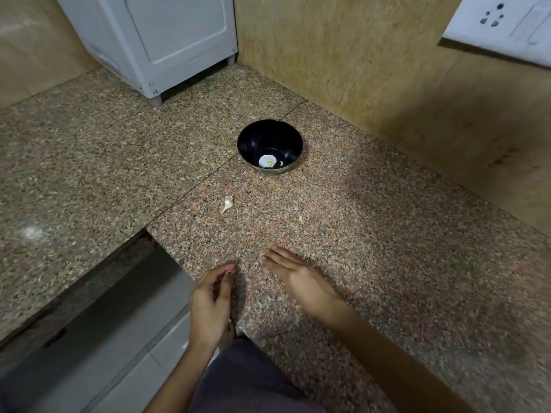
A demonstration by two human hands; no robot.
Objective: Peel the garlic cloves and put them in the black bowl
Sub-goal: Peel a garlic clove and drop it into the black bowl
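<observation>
**Head view: garlic partly done, one clove out on the counter**

Head cam, quick pass. Garlic clove (227, 203) lies on the granite counter (387, 248), skin and tail apparently on, between my hands and the black bowl (269, 126). A small pale scrap (301, 219) sits to its right, well apart; peel or chip, can't tell. Bowl stands farther back near the wall, upright, with pale pieces (269, 161) in the bottom; they look like peeled garlic, though one may be skin or a glare spot.

Progress, my read: some cloves already in the bowl, at least one left to peel and drop in. No other whole cloves in view.

Hands: left hand (212, 302) is at the counter's front edge, fingers curled in, thumb and fingertips pinched close together; whether a bit of skin sits in the pinch I can't tell, it's blurred. Right hand (298, 278) hovers low over the counter, palm down, fingers straight and loosely together, holding nothing. Both are near the clove, neither touching it. White appliance (149, 40) stands in the back corner, out of the way.
</observation>
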